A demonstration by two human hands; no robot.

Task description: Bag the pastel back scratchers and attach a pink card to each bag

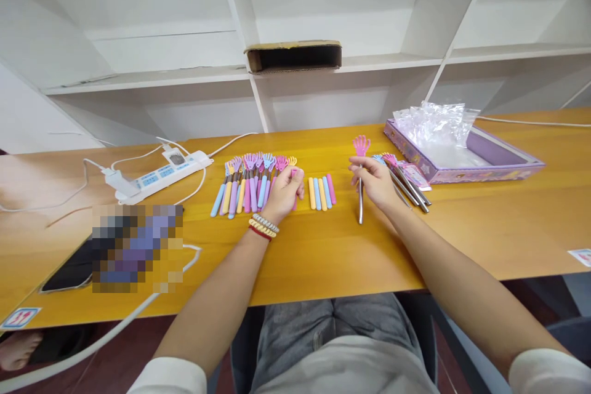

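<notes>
The person's right hand (373,180) pinches a metal stick with a pink hand-shaped head (361,203) between thumb and fingers, the head pointing toward the shelves and the bare shiny rod running down toward the person. This stick is above the wooden table (341,258), to the right of a row of 5 loose handles (322,193): 2 yellow, 2 blue and 1 pink.

The left hand (284,194) is at the right edge of a group of sticks with colored handles (252,188), its fingers curled inward; a bit of pink shows beside it, but whether the fingers grip it cannot be told. The left wrist wears coiled bands (265,225) in gray and pale yellow, and a red one.

Just beyond the right hand lie more bare metal sticks (413,188), near a purple tray box (489,173) holding clear plastic bags (434,126). On the left are a white power strip (161,177) and a dark phone (69,265). An open cardboard box (295,46) sits on the white shelves (383,63).
</notes>
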